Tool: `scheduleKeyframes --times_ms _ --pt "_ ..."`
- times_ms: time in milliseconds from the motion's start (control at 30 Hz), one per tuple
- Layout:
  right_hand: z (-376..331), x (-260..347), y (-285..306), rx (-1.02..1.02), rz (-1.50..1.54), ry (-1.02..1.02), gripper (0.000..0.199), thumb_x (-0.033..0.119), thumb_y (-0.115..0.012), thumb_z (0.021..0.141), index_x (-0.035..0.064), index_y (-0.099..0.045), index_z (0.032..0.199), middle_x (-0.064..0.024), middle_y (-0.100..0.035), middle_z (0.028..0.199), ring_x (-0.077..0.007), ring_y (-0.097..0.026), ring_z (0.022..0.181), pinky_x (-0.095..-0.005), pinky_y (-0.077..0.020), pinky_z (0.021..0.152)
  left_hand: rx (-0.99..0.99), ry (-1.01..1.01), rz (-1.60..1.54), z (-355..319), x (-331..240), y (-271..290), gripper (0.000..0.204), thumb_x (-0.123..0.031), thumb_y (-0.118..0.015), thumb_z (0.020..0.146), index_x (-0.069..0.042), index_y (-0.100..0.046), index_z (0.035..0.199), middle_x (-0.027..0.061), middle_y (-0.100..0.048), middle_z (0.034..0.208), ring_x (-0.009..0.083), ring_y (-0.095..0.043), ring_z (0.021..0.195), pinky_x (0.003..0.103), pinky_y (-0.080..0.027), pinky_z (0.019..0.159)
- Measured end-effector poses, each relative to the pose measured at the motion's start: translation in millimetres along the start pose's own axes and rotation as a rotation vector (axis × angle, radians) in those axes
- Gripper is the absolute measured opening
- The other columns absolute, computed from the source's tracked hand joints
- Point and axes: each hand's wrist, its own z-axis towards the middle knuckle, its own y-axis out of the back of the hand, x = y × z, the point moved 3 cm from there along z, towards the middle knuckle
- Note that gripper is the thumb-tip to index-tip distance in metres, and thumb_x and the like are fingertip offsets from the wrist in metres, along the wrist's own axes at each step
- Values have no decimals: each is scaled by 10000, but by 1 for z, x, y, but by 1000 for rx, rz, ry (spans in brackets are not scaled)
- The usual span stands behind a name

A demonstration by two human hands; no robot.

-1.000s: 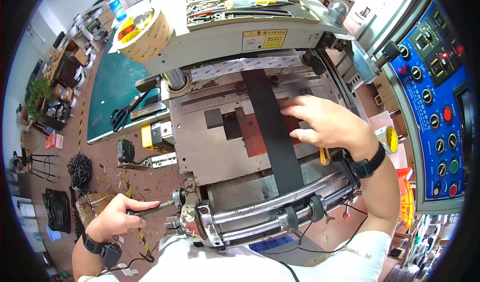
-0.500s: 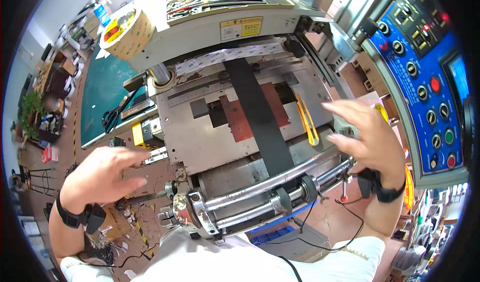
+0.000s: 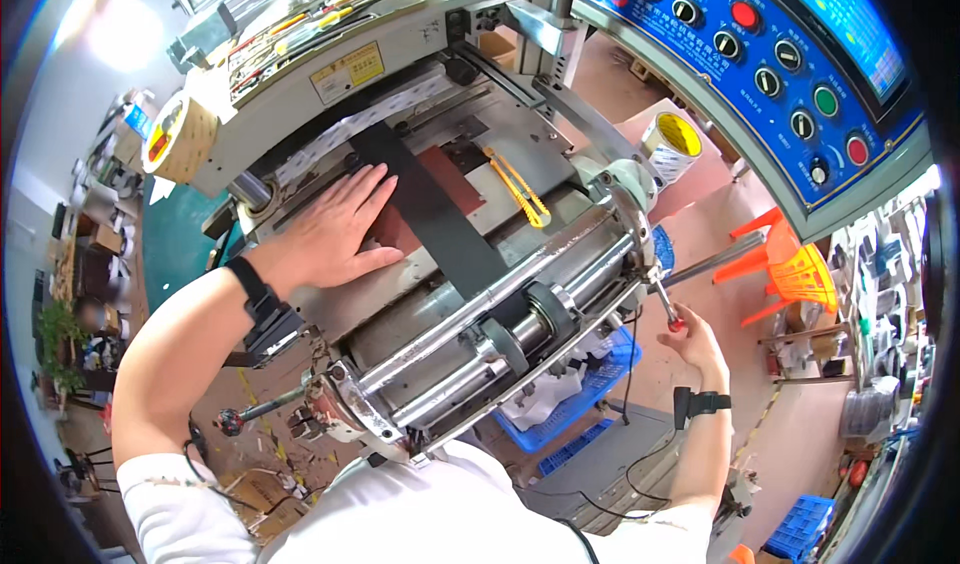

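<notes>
right now the left hand (image 3: pixel 335 232) lies flat, fingers spread, on the machine bed (image 3: pixel 330 309) mid-left of frame, fingertips at the edge of the black strip (image 3: pixel 430 214) and over a reddish plate (image 3: pixel 395 234). right hand (image 3: pixel 690 342) at mid-right is clenched on a red-tipped lever (image 3: pixel 668 304) at the roller's (image 3: pixel 500 309) end.

risk, as a guess: if the lever turns the rollers w/ the left hand that near, fingers or the wrist band could get drawn toward the nip just below the palm. strip could also skew if the palm drags it sideways.

around: yellow knife (image 3: pixel 515 189) lies on the bed right of the strip, centre frame, loose and could roll into the rollers. tape roll (image 3: pixel 180 136) upper left, another tape roll (image 3: pixel 672 144) upper right by the blue control panel (image 3: pixel 780 74). orange stool (image 3: pixel 785 264) on the floor at right, blue crate (image 3: pixel 590 379) under the machine, both crowding the right arm's side.
</notes>
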Motion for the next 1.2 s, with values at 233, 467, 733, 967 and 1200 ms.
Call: scheduleKeyframes --times_ms 233,467,733,967,1200 --pt "34 -74 -55 -274 -89 86 414 120 -713 824 30 -688 1227 -164 -707 844 -288 -687 776 -375 -561 781 -61 -64 16 8 7 -15 902 -611 -506 958 -9 -227 1569 249 -219 1621 397 -186 1519 460 -167 1249" --pt "44 -87 -54 -304 94 -41 248 12 -589 836 25 -772 1001 -132 -589 590 -234 -616 548 -373 -546 631 -122 -101 -36 7 5 -15 904 -617 -507 952 -11 -235 1566 246 -237 1613 391 -201 1515 475 -163 1249" --pt "50 -74 -36 -186 -211 121 237 40 -630 786 87 -795 948 -204 -672 699 -301 -694 651 -387 -555 675 -145 -83 -99 1 13 -23 889 -549 -565 935 -21 -234 1569 240 -220 1619 397 -193 1515 487 -167 1244" --pt "25 29 63 -179 -522 -13 242 58 -653 756 69 -782 960 -224 -708 853 -379 -705 819 -416 -566 785 -187 -93 -83 -3 17 -22 879 -572 -555 936 -11 -270 1551 248 -255 1601 400 -220 1505 483 -190 1239" --pt "11 57 84 -248 -590 106 266 43 -611 759 37 -759 981 -249 -686 891 -421 -677 882 -464 -542 815 -199 -107 -116 2 12 -22 875 -550 -584 924 -10 -287 1544 246 -276 1593 405 -241 1496 489 -207 1231"
